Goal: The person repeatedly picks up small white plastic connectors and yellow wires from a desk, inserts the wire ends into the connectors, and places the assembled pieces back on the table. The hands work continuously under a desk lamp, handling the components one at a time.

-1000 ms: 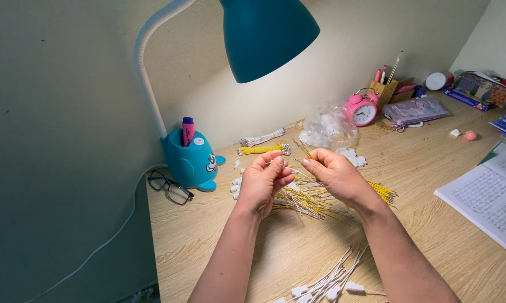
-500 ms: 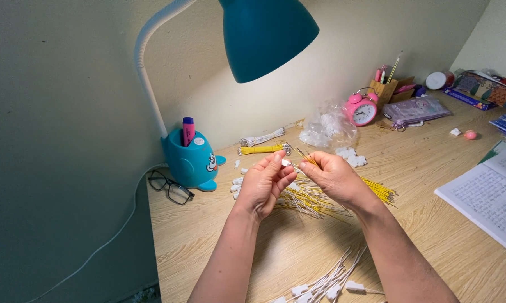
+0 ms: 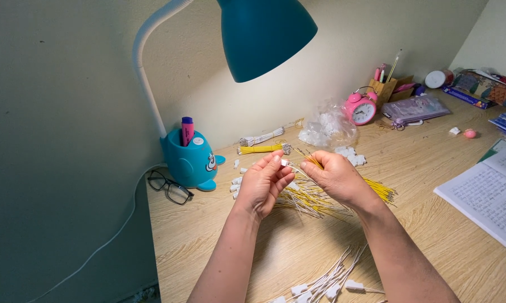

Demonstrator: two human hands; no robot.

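Observation:
My left hand (image 3: pixel 266 182) pinches a small white plastic connector (image 3: pixel 285 163) between thumb and fingertips. My right hand (image 3: pixel 334 175) holds a thin yellow wire (image 3: pixel 312 159) by its end, right beside the connector, and the two hands almost touch above the wooden desk (image 3: pixel 432 168). Under the hands lies a loose heap of yellow and white wires (image 3: pixel 314 199). Several loose white connectors (image 3: pixel 239 182) lie left of the heap. Finished white wires with connectors (image 3: pixel 326 278) lie near the front edge.
A teal desk lamp (image 3: pixel 264 36) with a creature-shaped base (image 3: pixel 191 163) stands at the back left, black glasses (image 3: pixel 170 188) beside it. Bundled wires (image 3: pixel 261 143), a clear plastic bag (image 3: pixel 327 128), a pink alarm clock (image 3: pixel 361 108), a pen holder (image 3: pixel 390 87) and an open notebook (image 3: pixel 488 193) surround the work spot.
My hands have come closer together, bringing the wire end up to the connector. Nothing else on the desk has moved.

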